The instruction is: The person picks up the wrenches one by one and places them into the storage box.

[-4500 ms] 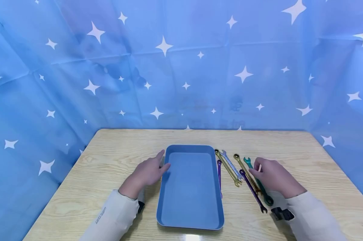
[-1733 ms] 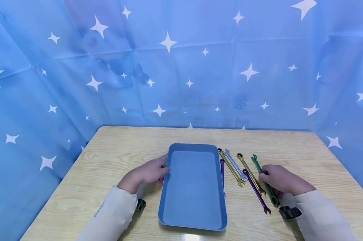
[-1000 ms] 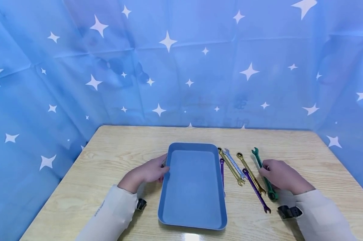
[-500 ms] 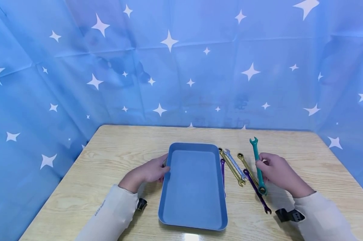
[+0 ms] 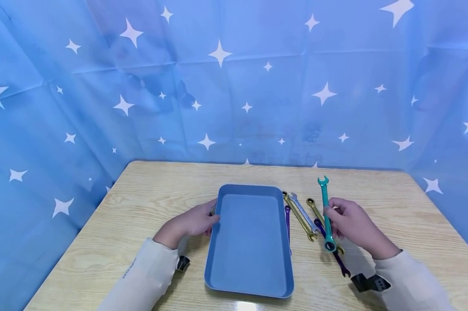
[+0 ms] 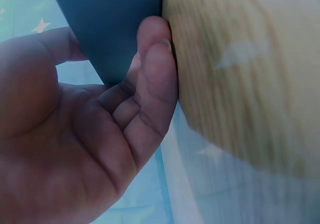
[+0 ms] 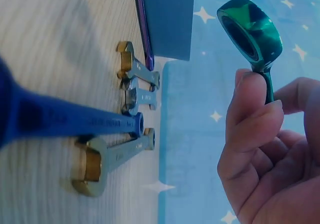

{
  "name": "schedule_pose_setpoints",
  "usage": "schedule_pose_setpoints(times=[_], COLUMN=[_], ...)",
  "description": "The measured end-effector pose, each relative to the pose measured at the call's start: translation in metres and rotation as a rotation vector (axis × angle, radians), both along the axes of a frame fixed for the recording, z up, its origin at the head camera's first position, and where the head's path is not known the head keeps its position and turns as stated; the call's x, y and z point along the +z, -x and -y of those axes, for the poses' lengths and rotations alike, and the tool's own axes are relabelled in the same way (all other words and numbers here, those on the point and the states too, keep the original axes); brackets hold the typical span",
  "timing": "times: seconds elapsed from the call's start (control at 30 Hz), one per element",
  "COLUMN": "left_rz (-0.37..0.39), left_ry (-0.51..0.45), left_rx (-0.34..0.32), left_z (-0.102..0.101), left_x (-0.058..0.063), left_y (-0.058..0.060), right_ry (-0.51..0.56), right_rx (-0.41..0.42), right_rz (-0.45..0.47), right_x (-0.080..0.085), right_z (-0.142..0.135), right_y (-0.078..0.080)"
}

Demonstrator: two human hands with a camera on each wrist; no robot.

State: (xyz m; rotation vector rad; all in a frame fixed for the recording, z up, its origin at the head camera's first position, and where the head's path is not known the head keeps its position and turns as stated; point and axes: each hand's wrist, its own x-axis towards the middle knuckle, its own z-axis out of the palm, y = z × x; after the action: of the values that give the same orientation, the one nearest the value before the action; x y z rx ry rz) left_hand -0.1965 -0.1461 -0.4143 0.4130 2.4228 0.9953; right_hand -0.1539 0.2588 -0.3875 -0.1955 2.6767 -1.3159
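My left hand [image 5: 189,224] grips the left edge of a shallow blue tray [image 5: 249,242], thumb over the rim. In the left wrist view its curled fingers [image 6: 155,74] lie against the tray's side, low by the tabletop. My right hand [image 5: 352,222] pinches a green combination wrench [image 5: 324,194] by the shaft, open end pointing away from me and ratchet ring [image 7: 267,34] toward me. The wrench is held up above the table. Below it lie a dark purple wrench [image 5: 341,264] and a gold wrench [image 5: 313,208], partly covered by it in the head view.
Between the tray and my right hand lie a silver wrench [image 5: 303,211] and another gold wrench [image 5: 299,219]. A slim purple wrench [image 5: 288,222] lies along the tray's right side. A star-patterned blue curtain [image 5: 234,86] hangs behind the wooden table [image 5: 160,185].
My right hand took hold of the green wrench, raised it off the table and brought it left over the other wrenches. The left hand went from touching the tray's edge to gripping it.
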Motion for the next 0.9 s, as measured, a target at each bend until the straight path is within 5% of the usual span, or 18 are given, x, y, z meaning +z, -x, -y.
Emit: schedule_pose_setpoints(times=[0.9], left_rz=[-0.005], left_ry=[-0.012], left_rx=[-0.008], left_z=[0.001], left_x=[-0.003], left_y=[0.002], right_ry=[0.126], right_rx=[0.080], right_rz=[0.031], right_x=[0.006], right_z=[0.018], right_y=[-0.009])
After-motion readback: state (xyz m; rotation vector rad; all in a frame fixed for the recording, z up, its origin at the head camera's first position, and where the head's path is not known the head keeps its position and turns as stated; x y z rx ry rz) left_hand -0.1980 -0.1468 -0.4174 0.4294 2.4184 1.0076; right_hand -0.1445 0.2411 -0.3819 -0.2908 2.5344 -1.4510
